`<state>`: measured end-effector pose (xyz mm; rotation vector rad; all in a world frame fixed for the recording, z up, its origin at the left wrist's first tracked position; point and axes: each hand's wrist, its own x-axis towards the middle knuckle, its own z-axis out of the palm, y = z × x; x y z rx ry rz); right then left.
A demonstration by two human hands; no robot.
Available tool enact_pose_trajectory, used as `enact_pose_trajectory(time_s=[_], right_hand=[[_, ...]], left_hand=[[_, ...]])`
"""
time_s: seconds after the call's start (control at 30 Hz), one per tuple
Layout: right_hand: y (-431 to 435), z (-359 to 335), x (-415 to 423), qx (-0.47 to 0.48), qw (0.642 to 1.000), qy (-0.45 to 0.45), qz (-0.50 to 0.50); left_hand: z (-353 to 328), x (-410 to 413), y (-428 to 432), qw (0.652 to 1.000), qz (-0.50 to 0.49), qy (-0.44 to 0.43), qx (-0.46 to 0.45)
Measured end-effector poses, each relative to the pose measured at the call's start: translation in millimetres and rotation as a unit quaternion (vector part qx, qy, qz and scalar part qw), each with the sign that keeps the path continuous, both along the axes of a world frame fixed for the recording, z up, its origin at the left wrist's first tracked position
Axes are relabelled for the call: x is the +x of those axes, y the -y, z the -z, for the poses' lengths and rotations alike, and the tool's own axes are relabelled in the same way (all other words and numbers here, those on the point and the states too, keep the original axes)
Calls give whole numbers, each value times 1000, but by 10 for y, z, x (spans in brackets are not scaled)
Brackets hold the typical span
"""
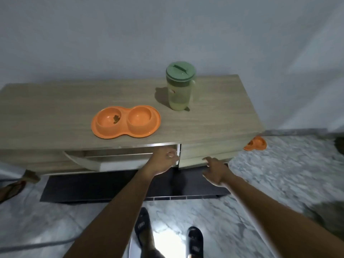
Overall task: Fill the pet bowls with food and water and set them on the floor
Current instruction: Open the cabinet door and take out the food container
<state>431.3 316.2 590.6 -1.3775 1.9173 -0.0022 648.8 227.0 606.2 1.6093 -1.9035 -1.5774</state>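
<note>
Slippers (194, 243) planted on the floor (270, 174), both arms reach for the cabinet (55, 108). Left hand (164, 157) curls its fingers round the end of a half-out drawer (119, 161). Right hand (214, 169) hangs loosely spread beside it, holding nothing. Bowl (125, 135) sits on top, with a little kibble (116, 119) in one well while the other looks dry. Jug (179, 88) stands lidded nearby. Filling seems barely begun; a second bowl (256, 144) already lies on the floor.

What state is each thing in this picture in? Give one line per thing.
Double bowl: on cabinet, some food in left well, right well looks empty.
Jug: upright, lid on.
Left drawer: partly open.
Right drawer: closed.
Left hand: grips the open drawer.
Right hand: open.
</note>
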Motion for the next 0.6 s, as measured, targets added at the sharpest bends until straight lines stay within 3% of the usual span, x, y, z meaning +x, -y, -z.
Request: enact_pose_trajectory(time_s=[0.23, 0.6], right_hand=[[31, 262, -284, -22, 1000, 2, 1], [292, 386, -220, -36, 986, 107, 121]], left_hand=[[424, -536, -143, 994, -59, -15, 86], [502, -813, -173, 986, -162, -29, 32]])
